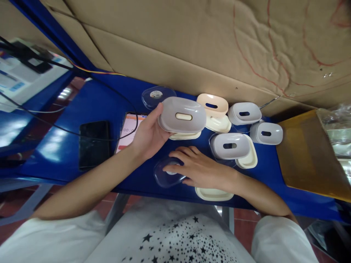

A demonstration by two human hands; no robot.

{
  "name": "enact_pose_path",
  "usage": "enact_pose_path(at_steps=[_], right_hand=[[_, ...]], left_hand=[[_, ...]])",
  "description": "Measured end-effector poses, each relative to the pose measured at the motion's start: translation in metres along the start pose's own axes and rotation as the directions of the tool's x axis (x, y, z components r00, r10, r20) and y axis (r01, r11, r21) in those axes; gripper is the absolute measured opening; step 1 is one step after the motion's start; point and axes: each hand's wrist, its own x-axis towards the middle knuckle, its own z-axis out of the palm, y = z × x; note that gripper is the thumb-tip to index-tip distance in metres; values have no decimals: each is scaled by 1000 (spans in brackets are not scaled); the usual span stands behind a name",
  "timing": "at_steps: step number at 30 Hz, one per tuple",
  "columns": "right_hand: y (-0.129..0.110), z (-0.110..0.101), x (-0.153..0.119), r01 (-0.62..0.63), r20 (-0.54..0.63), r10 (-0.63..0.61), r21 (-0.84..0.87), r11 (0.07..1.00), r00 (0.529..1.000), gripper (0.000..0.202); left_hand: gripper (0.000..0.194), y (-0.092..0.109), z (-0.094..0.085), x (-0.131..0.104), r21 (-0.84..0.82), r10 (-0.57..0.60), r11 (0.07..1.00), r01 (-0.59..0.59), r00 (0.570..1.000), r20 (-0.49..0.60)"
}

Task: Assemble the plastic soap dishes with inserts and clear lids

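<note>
My left hand [148,136] holds a grey oval plastic box [183,116] with a cream slot in its top, lifted above the blue table [93,106]. Just under the box lies a cream tray [185,136]. My right hand [199,168] lies flat with its fingertips on a clear oval lid [166,176] near the table's front edge. Another cream tray [214,194] sticks out from under my right wrist.
Several more oval boxes stand to the right: a peach one [212,104] and grey ones [230,145], [244,113], [266,133]. A clear lid [157,95] lies at the back. Two phones [94,144], [128,129] lie left. Cardboard [219,44] walls the back; a yellow-brown sheet [307,153] is right.
</note>
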Motion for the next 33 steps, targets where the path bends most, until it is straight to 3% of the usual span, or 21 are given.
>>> enact_pose_path(at_steps=[6,10,13,17,18,21,33], right_hand=[[-2,2,3,5,25,-5,19,1000,1000,73],[-5,-18,-9,17,-16,-16,98,995,1000,74],[0,-43,-27,-27,-204,37,54,998,978,69],[21,-65,-41,-226,-499,181,-31,974,847,73],[27,-66,-42,-250,-518,199,-30,968,832,77],[38,-64,-40,-233,-490,201,-4,973,848,82],[45,-46,-25,-203,-553,120,-91,975,825,80]], left_hand=[[38,-4,-2,1,0,-11,1000,11,999,47],[38,-6,-4,1,11,-23,1000,22,996,90],[40,-8,-4,-2,10,-58,998,57,995,87],[37,-11,-3,-7,17,-78,997,76,986,146],[37,-12,-2,-8,19,-78,997,76,983,168],[39,-13,-2,-12,31,-79,997,74,975,207],[49,-16,-5,-13,78,-33,997,18,981,190]])
